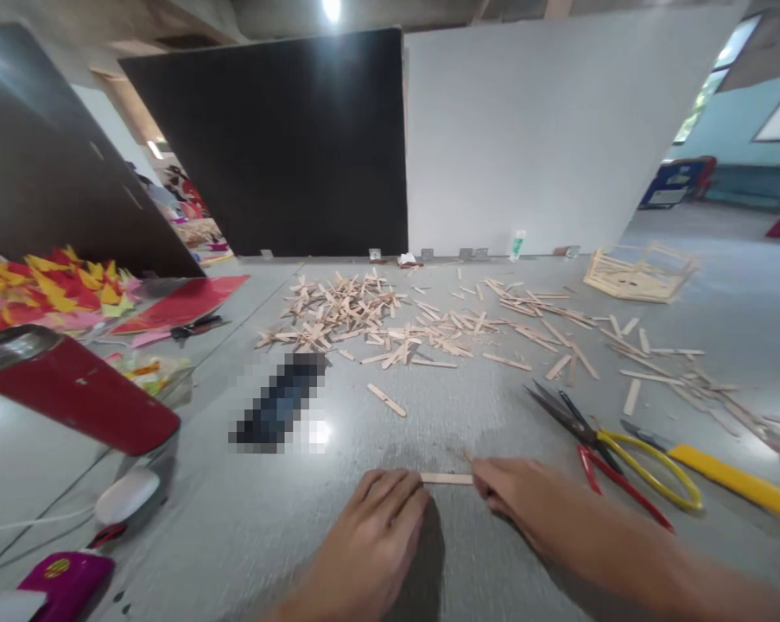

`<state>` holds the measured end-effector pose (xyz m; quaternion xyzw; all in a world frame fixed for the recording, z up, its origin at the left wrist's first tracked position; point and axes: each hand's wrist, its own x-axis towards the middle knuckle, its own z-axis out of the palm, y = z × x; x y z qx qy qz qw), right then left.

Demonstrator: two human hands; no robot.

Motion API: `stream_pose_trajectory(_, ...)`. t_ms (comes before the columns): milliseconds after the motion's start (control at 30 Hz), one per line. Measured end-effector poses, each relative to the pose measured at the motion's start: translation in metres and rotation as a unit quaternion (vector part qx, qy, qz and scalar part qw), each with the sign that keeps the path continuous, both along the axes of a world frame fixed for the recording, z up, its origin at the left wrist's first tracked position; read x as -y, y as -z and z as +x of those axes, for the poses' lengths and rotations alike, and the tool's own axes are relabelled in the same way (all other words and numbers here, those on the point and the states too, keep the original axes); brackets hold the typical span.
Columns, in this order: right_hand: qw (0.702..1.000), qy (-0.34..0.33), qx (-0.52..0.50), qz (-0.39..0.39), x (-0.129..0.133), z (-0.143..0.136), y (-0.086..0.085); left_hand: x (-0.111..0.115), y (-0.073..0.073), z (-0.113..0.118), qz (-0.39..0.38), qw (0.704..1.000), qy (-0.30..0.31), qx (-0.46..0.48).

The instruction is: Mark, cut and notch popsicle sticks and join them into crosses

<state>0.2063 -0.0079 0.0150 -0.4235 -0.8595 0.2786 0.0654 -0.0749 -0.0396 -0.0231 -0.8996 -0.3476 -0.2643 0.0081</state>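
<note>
A flat wooden stick [447, 479] lies crosswise on the grey table between my two hands. My left hand [386, 527] is on its left end, with the fingers curled together over it. At the right end, my right hand [503, 488] has its fingers closed, and a thin tip of something pokes up beside them; what it holds is hidden. Farther forward, a single loose stick [387, 400] rests on the table. Scissors with yellow handles [655, 471], red-handled pliers [623, 488] and a yellow cutter [739, 479] are to the right.
Piles of sticks [344, 307] spread across the table's back. A stick frame [642, 275] stands at the right rear. At left are a red tumbler [79, 389], a white mouse [127, 496], a magenta object [66, 587] and a blurred-out dark object [279, 406]. Panels [286, 147] rise behind.
</note>
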Motion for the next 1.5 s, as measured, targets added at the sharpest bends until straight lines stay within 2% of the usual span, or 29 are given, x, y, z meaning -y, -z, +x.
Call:
stream_pose_trajectory(100, 1.000, -0.005, 0.013, -0.002, 0.006, -0.009, -0.001, 0.000, 0.000, -0.002, 0.008, 1.000, 0.007, -0.004)
stream_pose_trajectory(333, 0.999, -0.013, 0.034, -0.004, 0.005, -0.010, -0.010, -0.002, -0.003, -0.004, 0.024, 1.000, 0.014, -0.009)
stream_pose_trajectory(900, 0.998, -0.021, 0.051, 0.003, 0.006, -0.014, -0.013, -0.003, -0.001, -0.004, 0.040, 0.999, 0.010, -0.004)
stream_pose_trajectory(1067, 0.997, -0.015, 0.068, 0.017, 0.008, -0.013, -0.026, -0.003, -0.002, -0.005, 0.040, 0.999, 0.012, -0.003)
stream_pose_trajectory(1167, 0.982, 0.061, 0.165, 0.066, -0.002, -0.004, -0.041, -0.003, -0.001, -0.006, 0.035, 0.999, 0.005, -0.003)
stream_pose_trajectory(1233, 0.952, 0.150, 0.250, 0.094, -0.017, 0.007, -0.049, -0.003, -0.002, -0.006, 0.028, 1.000, 0.002, -0.005)
stream_pose_trajectory(1333, 0.905, 0.253, 0.327, 0.097, -0.044, 0.029, -0.054, -0.002, -0.004, -0.005, 0.032, 0.999, 0.004, -0.014)
stream_pose_trajectory(1400, 0.881, 0.289, 0.366, 0.081, -0.059, 0.042, -0.053, -0.001, -0.004, -0.003, 0.055, 0.998, -0.003, -0.028)
stream_pose_trajectory(1500, 0.871, 0.294, 0.390, 0.050, -0.072, 0.053, -0.049, 0.001, -0.002, -0.001, 0.088, 0.994, -0.039, -0.050)
